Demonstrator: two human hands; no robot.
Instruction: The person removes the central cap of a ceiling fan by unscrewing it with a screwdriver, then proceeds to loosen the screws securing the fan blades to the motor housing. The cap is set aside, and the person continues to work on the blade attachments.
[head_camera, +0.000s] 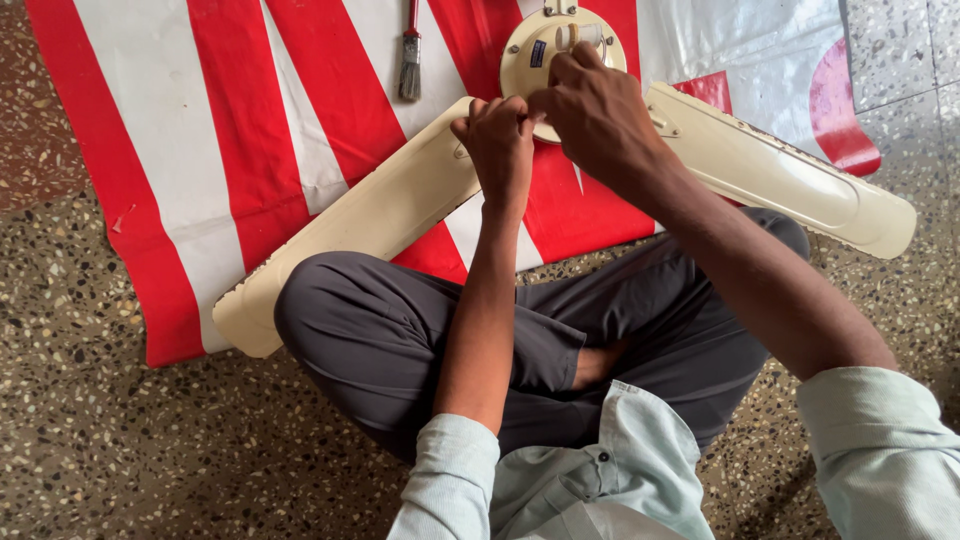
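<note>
While the cream ceiling fan (700, 150) lies on the striped sheet (250, 130) before the crossed legs, left hand (497, 145) and right hand (598, 112) pinch something hidden at its hub (540, 45), best worked steadily, blades flat.

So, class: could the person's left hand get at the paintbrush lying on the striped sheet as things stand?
Probably yes. The left hand rests at the ceiling fan's hub, and only bare striped sheet lies between it and the paintbrush.
</note>
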